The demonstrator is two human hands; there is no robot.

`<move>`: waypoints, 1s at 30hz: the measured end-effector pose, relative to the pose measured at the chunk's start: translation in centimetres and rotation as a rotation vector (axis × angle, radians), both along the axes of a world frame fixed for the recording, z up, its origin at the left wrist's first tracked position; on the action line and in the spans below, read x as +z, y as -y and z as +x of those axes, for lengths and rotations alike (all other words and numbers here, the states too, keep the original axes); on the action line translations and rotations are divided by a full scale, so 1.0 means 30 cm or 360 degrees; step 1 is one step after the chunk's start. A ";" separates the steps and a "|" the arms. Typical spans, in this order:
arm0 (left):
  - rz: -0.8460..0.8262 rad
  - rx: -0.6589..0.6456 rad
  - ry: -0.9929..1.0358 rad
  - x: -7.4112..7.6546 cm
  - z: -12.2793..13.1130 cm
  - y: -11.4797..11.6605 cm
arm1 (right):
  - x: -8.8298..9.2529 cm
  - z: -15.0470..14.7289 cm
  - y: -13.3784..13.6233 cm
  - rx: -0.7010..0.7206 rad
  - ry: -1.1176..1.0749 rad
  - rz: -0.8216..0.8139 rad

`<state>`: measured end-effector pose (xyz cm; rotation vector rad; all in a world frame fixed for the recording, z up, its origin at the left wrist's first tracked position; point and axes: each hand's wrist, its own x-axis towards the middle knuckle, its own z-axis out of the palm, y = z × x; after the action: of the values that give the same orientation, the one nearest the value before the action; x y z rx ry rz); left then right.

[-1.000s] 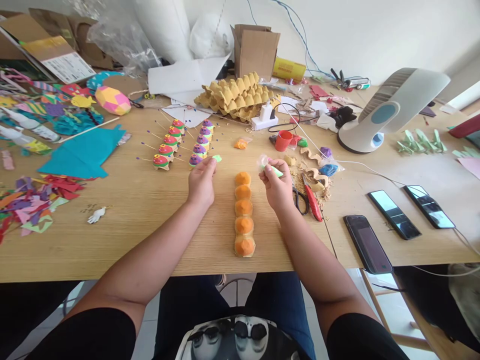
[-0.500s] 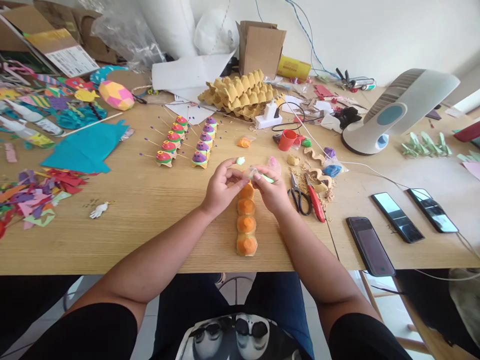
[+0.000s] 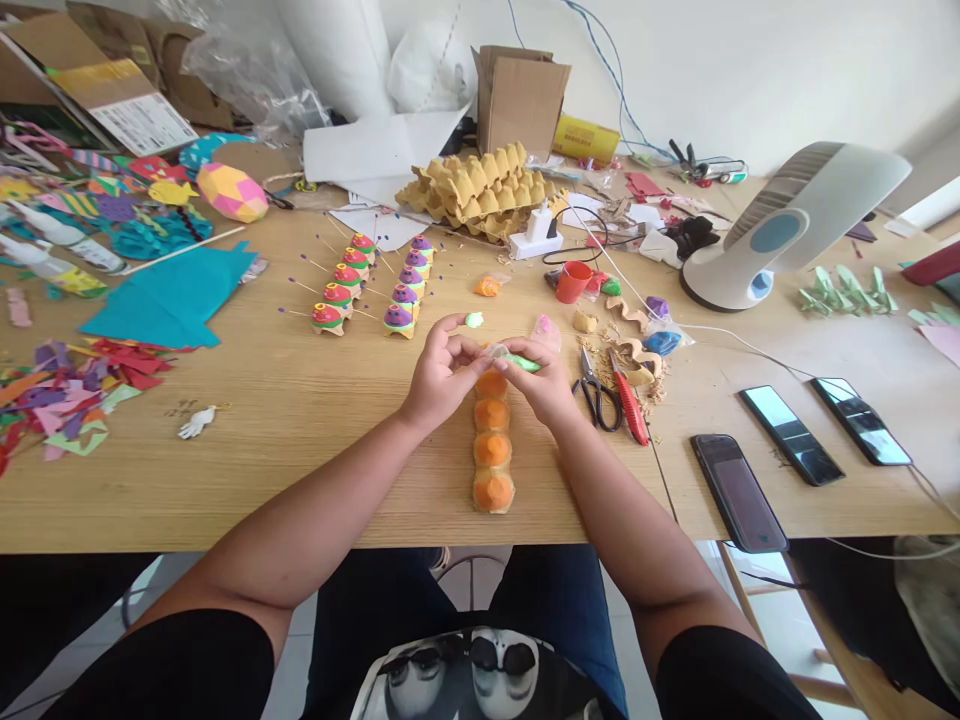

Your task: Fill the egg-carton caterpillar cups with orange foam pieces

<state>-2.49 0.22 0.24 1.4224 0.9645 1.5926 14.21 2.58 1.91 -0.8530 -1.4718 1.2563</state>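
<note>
Both hands pinch a small clear plastic bag of green modelling clay (image 3: 523, 362) between them, above the table. My left hand (image 3: 444, 372) is closed at the bag's left end, and a pale green dab of clay (image 3: 474, 320) sits on its raised index fingertip. On the other side, my right hand (image 3: 541, 384) has its thumb and fingers pressed round the bag. Directly beneath lies an egg-carton strip (image 3: 493, 450) with orange clay on its humps; its far end is partly hidden by the hands.
Two finished caterpillar-like carton strips, one red (image 3: 339, 292) and one purple (image 3: 409, 285), stand further back. Scissors (image 3: 598, 390) and a red cutter (image 3: 631, 402) lie to the right, near carton scraps. Phones (image 3: 739, 492) and a white fan (image 3: 780, 235) are further right.
The hands have shifted slightly left, and more of the green clay shows beyond my right fingers. The dab stays on my left index fingertip.
</note>
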 end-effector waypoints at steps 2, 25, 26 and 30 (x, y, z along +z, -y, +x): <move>0.0041 0.0000 -0.0051 0.001 0.000 0.001 | 0.008 -0.002 0.006 -0.0001 0.0053 0.0083; -0.0020 -0.0025 -0.0011 -0.003 0.011 0.006 | 0.024 0.019 0.001 -0.0135 0.0415 0.0517; -0.0019 -0.0034 -0.0013 -0.007 0.012 0.005 | 0.029 0.024 0.000 -0.0145 0.0446 0.0555; 0.0024 -0.0013 -0.0014 -0.022 0.006 -0.004 | 0.042 0.077 -0.029 -0.0337 0.0504 0.0500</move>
<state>-2.33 0.34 -0.42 1.4427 0.9527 1.5920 16.52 3.47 3.18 -0.9934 -1.7207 0.7312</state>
